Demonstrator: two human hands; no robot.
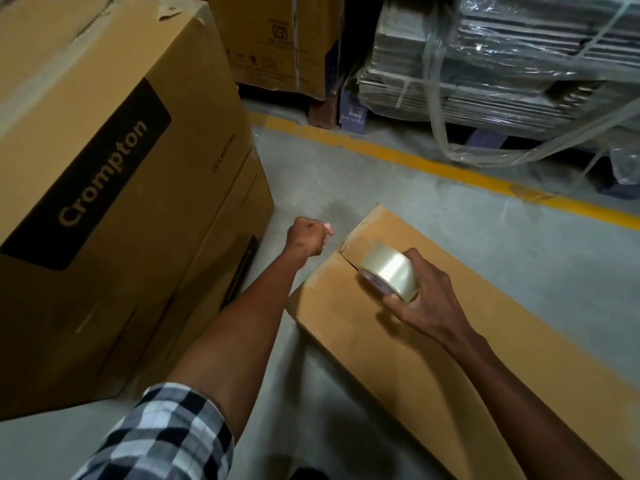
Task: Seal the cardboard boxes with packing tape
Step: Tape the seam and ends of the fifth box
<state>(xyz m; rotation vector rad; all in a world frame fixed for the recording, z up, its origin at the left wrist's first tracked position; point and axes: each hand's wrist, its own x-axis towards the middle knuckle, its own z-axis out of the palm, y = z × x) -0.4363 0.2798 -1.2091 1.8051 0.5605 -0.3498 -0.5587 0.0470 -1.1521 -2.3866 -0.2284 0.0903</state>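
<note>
From the head camera, a long flat cardboard box is lying on the grey floor, running from the picture's centre toward 5 o'clock. A roll of clear packing tape is sitting over the box's near-left end, right at the seam between its flaps. The right hand is gripping the roll from the 4 o'clock side, thumb curling under its lower edge and fingers wrapping over the back, with the forearm stretching away toward 5 o'clock. The left hand is hovering at 10 o'clock of the roll, just beyond the box's left edge, fingers curling into a fist; whether it is pinching a tape end is not clear. Its forearm is reaching up from 7 o'clock, where a checked sleeve is rolled back.

At 9 o'clock, a big carton printed "Crompton" is standing on another carton. A yellow line is crossing the floor at 1 o'clock, and beyond it wrapped flat cardboard stacks are resting on a pallet.
</note>
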